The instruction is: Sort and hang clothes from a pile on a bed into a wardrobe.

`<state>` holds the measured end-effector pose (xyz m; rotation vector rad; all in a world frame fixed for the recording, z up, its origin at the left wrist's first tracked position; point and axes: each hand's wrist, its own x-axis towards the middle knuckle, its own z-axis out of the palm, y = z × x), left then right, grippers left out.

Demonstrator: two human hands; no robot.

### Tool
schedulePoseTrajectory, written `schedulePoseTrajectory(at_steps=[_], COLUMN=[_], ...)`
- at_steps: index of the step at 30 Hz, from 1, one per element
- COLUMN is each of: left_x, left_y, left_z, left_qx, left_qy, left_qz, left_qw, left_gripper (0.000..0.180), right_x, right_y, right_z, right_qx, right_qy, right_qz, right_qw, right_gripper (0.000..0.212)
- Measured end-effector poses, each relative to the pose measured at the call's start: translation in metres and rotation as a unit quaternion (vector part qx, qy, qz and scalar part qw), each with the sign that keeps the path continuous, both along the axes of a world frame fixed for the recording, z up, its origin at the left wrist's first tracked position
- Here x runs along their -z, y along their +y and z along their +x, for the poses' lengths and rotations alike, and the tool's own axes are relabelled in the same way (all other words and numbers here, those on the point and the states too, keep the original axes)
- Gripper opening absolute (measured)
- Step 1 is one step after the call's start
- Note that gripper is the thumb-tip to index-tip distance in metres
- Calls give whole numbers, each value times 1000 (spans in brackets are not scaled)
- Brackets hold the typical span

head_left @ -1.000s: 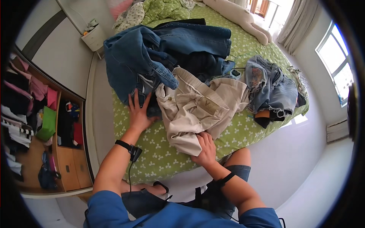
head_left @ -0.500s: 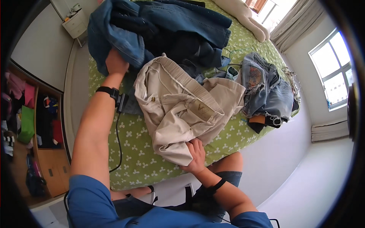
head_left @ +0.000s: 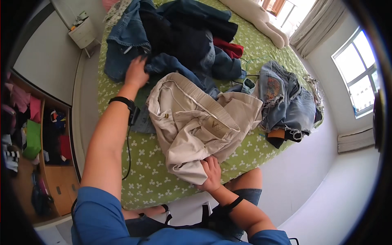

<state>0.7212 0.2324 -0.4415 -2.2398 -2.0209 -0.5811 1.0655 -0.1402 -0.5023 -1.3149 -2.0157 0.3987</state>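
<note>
Gripping the near hem of beige trousers (head_left: pixel 196 126) spread on the green bed (head_left: pixel 151 171), the right hand (head_left: pixel 210 173) has fingers clamped; farther off, the left hand (head_left: pixel 136 73) (fingers curled) grasps heaped denim clothes (head_left: pixel 122 45).

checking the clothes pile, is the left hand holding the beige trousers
No, the left hand reaches into the blue denim pile, while the right hand grips the beige trousers.

The left hand (head_left: pixel 136 73) is now lowered from the lifted denim onto the pile of blue jeans (head_left: pixel 134 36), which is spread flatter, and a red garment (head_left: pixel 228 47) is uncovered.
</note>
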Motion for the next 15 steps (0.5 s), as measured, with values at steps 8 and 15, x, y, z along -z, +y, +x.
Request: schedulePoseTrajectory(at_steps=[8, 15], left_x=[-16, 20], left_y=[-86, -227], left_z=[-12, 52], left_qx=[10, -46], left_qy=[-71, -397], left_qz=[-187, -156], left_qw=[980, 903], left_gripper=[80, 83], right_x=[-16, -31], right_y=[-6, -9], right_z=[-12, -13], right_qx=[8, 10], right_qy=[15, 17], right_qz=[44, 33], right_qw=[999, 999], right_gripper=[57, 57])
